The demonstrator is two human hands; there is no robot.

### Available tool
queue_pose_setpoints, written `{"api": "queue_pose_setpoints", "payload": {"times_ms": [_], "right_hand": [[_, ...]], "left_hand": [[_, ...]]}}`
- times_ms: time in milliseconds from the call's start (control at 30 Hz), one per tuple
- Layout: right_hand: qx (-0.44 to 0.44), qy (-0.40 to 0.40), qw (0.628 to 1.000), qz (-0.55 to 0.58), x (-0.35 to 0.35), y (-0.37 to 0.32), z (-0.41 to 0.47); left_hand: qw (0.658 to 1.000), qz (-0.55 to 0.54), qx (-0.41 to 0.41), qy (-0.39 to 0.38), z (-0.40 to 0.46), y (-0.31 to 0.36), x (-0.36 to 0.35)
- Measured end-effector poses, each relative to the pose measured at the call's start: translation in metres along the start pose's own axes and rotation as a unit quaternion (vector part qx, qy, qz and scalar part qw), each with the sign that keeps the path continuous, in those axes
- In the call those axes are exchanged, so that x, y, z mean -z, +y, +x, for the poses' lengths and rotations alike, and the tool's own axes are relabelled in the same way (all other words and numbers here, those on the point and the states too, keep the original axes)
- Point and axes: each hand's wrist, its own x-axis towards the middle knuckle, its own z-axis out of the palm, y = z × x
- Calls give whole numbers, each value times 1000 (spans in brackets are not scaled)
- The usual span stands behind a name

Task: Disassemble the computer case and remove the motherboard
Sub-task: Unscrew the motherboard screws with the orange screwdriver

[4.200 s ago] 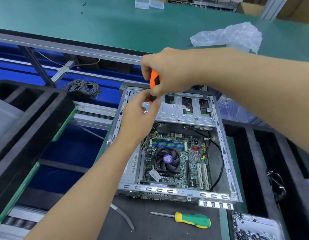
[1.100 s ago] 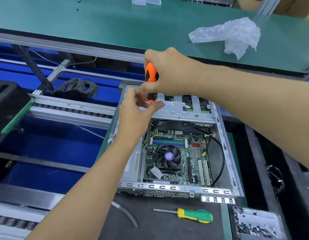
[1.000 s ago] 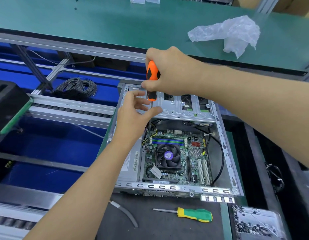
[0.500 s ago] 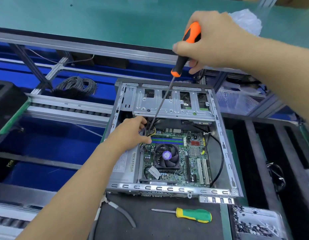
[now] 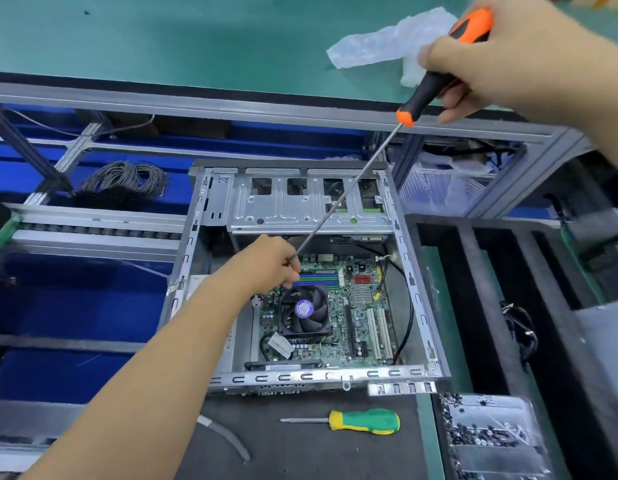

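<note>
Right hand (image 5: 508,60) wrapped around the orange-and-black rubber-grip handle of a long thin-shaft screwdriver (image 5: 435,84), held high at upper right. The bare steel shaft slants down-left across the case to the left hand (image 5: 271,263), whose fingers are curled and pinch the shaft near its tip; the tip itself is hidden behind the fingers.

Left hand sits inside the open grey sheet-metal computer case (image 5: 415,271), over the top-left corner of the green motherboard (image 5: 359,306). Board is in the case floor, flat: blue and green RAM slots just right of the left hand, black round-bladed CPU fan (image 5: 304,311) with a purple hub sticker below it, small finned silver heatsink, two white expansion slots at right. A black cable (image 5: 406,313) loops down the right edge of the board.

Stamped galvanised drive cage (image 5: 300,206) spans the far end of the case, with rectangular cut-outs; the shaft crosses over it.

Case rests on a dark matte mat (image 5: 300,452). In front of it: a short screwdriver with a green-and-yellow moulded handle (image 5: 363,421), lying flat, tip to the left. At lower right, a clear plastic bag of small dark screws (image 5: 487,434). Crumpled translucent plastic wrap (image 5: 380,39) on the green bench top behind. Coil of grey wire (image 5: 127,180) at left.
</note>
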Motion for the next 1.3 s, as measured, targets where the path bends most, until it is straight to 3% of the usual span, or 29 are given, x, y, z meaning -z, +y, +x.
{"api": "queue_pose_setpoints", "payload": {"times_ms": [233, 367, 433, 567, 600, 633, 700, 800, 967, 1300], "right_hand": [[-39, 44, 998, 31, 29, 33, -2], [-48, 92, 994, 38, 43, 41, -4], [-47, 107, 993, 37, 46, 42, -9], [-35, 97, 995, -15, 42, 41, -25], [-30, 94, 994, -37, 40, 42, -29], [-28, 87, 994, -59, 37, 43, -33], [-30, 68, 993, -89, 29, 42, -40], [-37, 52, 993, -97, 19, 42, -45], [-12, 38, 990, -139, 9, 44, -49], [64, 3, 982, -179, -14, 53, -48]], "left_hand": [[996, -87, -12, 33, 0, 15, -9], [980, -192, 6, 49, -7, 23, -11], [959, -278, 29, 51, -9, 25, -14], [867, -490, 73, 51, -10, 36, -27], [869, -488, 67, 53, -9, 40, -32], [891, -446, 53, 65, -7, 43, -36], [944, -311, 14, 106, -1, 52, -42], [978, -136, -63, 148, 11, 71, -48], [981, -12, -136, 138, 28, 85, -52], [985, 26, -130, 111, 42, 81, -65]]}}
